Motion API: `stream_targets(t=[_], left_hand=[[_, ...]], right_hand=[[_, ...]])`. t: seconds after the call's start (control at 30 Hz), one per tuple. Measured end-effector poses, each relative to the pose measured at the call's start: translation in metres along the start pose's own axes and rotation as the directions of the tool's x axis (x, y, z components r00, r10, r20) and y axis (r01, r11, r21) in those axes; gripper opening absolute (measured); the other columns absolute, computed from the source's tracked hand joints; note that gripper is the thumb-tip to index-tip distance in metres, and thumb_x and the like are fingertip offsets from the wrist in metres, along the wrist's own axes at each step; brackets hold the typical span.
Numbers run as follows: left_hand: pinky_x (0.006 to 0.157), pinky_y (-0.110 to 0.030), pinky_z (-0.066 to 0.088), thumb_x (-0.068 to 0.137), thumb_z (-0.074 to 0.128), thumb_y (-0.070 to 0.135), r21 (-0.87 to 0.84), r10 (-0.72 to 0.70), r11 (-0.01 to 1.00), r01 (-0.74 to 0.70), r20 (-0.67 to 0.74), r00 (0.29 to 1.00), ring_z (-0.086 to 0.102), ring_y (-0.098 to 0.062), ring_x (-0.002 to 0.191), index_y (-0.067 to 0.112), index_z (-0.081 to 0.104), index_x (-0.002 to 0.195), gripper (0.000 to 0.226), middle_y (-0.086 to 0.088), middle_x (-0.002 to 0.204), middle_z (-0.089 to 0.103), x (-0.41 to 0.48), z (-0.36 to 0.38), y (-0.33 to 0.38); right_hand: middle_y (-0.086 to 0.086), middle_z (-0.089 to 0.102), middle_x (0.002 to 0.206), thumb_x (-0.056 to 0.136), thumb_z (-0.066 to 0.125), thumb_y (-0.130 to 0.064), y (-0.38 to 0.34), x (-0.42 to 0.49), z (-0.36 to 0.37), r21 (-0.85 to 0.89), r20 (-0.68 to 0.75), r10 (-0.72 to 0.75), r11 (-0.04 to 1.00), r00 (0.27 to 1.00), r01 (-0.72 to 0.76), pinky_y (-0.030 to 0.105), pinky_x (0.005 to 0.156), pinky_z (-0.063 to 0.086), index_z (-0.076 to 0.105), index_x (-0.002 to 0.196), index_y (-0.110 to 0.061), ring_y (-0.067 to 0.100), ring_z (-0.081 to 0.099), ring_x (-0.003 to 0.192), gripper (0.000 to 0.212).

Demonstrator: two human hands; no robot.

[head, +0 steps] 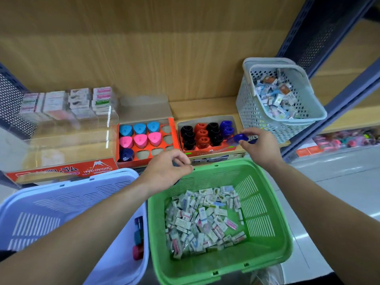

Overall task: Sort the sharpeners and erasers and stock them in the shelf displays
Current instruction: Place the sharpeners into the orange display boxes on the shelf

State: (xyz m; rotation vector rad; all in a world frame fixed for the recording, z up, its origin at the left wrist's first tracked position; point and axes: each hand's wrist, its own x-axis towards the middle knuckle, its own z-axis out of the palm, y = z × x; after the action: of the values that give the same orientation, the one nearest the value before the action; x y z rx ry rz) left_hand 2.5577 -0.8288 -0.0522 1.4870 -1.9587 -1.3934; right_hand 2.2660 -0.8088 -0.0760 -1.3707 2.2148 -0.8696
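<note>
Blue glossy rounded sharpener (238, 138) pinched in right hand (261, 147); left hand (166, 171) curled, whether holding anything unclear

On shelf (205, 108), left to right: clear case (61, 138) of stacked erasers (80, 101), sharpener tray (162, 148), sharpener box (205, 118), perforated basket (253, 112) of packed erasers (275, 95). In front, lower: left basket (61, 194) with few sharpeners (138, 237) at its right wall, right basket (263, 202) with loose erasers (203, 219). Right hand (261, 147) pinching held sharpener (238, 138) at sharpener box's right edge
</note>
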Motion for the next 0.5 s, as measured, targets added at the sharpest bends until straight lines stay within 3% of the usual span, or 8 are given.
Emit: stream_targets(t=[0.1, 0.2, 0.33, 0.5], left_hand=[[0.077, -0.026, 0.047, 0.086, 0.072, 0.022, 0.043, -0.034, 0.999, 0.033, 0.019, 0.999, 0.064, -0.01, 0.083, 0.019, 0.069, 0.084, 0.004, 0.01, 0.082, 0.067, 0.007, -0.002, -0.004], [0.076, -0.032, 0.049, 0.086, 0.071, 0.017, 0.043, -0.059, 0.997, 0.057, 0.045, 0.997, 0.062, -0.01, 0.076, 0.015, 0.068, 0.082, 0.006, 0.009, 0.078, 0.066, 0.012, -0.003, -0.007], [0.082, -0.038, 0.054, 0.085, 0.077, 0.024, 0.021, -0.052, 0.998, 0.051, 0.031, 0.998, 0.067, -0.015, 0.081, 0.016, 0.069, 0.083, 0.012, 0.005, 0.081, 0.072, 0.019, -0.005, -0.012], [0.08, -0.031, 0.053, 0.084, 0.08, 0.03, 0.046, -0.012, 0.999, 0.012, -0.011, 1.0, 0.068, -0.011, 0.081, 0.019, 0.069, 0.084, 0.015, 0.005, 0.083, 0.073, 0.021, -0.006, -0.013]], right_hand=[[0.0, 0.072, 0.115, 0.089, 0.075, -0.017, 0.009, 0.018, 0.014, -0.13, -0.004, -0.088, 0.988, 0.996, 0.086, 0.025, 0.074, 0.045, 0.073, 0.118, -0.022, 0.016, 0.063, 0.077, 0.029], [0.003, 0.07, 0.12, 0.089, 0.075, -0.018, 0.015, 0.03, 0.027, -0.21, 0.023, -0.128, 0.969, 0.992, 0.13, 0.027, 0.073, 0.047, 0.072, 0.119, -0.023, 0.017, 0.062, 0.079, 0.031], [0.005, 0.068, 0.12, 0.09, 0.074, -0.018, 0.02, 0.037, 0.035, -0.304, 0.11, -0.188, 0.928, 0.976, 0.213, 0.04, 0.082, 0.056, 0.072, 0.12, -0.023, 0.025, 0.066, 0.09, 0.031], [0.008, 0.062, 0.124, 0.088, 0.075, -0.015, 0.022, 0.038, 0.043, -0.265, 0.146, -0.188, 0.938, 0.971, 0.221, 0.038, 0.095, 0.053, 0.067, 0.131, -0.02, 0.026, 0.063, 0.104, 0.044]])
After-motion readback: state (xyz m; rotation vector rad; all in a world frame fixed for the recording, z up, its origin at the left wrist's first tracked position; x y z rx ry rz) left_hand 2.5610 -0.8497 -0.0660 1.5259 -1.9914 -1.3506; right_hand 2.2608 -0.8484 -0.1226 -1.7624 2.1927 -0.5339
